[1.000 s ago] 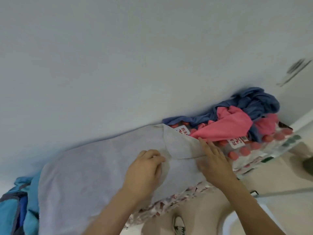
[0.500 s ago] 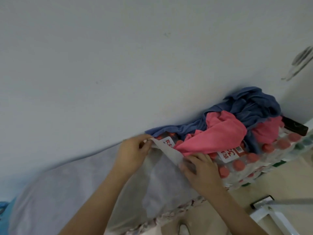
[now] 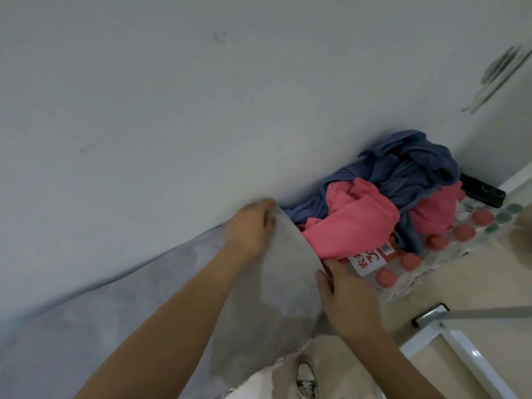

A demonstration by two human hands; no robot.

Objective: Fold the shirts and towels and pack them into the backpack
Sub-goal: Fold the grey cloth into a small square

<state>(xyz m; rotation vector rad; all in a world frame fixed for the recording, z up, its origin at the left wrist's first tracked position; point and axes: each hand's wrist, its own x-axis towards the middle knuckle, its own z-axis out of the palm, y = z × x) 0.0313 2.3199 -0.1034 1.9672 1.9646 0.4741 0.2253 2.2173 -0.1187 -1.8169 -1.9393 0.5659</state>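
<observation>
Towel | left grip pinches corner | right grip holds edge

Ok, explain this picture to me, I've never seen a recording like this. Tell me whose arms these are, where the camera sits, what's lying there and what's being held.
There is no machine here. The arms belong to a person, and the only camera is worn on their head, looking down at their hands. The left hand grips the far corner of a grey cloth. The right hand holds its near edge, so a flap is lifted between them. The rest of that cloth lies spread out to the left. Beside it, a pink cloth and a blue cloth lie crumpled on a pack of bottles with red caps.
</observation>
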